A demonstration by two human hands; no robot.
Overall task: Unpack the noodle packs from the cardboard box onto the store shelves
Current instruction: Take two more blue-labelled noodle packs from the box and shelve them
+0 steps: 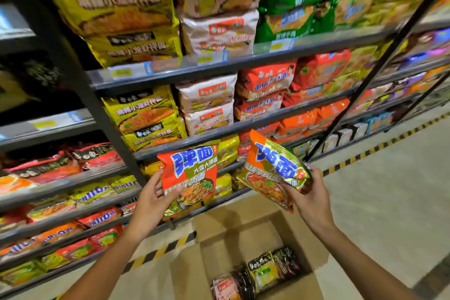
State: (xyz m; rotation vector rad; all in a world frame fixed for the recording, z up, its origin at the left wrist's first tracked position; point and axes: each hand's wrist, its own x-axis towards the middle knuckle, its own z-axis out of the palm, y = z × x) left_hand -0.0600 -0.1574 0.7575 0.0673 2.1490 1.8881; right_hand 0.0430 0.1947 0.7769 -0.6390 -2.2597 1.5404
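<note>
My left hand grips an orange-and-gold noodle pack by its left edge, held upright in front of the lower shelves. My right hand grips a second pack of the same kind, tilted to the right. Both packs hang above the open cardboard box on the floor. Several more noodle packs, dark, yellow and pink, lie in the bottom of the box. The store shelves in front of me are filled with noodle packs in yellow, white, red, orange and green.
A dark metal upright divides the shelving on the left, another upright slants on the right. Yellow-and-black striped tape runs along the concrete floor at the shelf base. The aisle floor stretches to the right.
</note>
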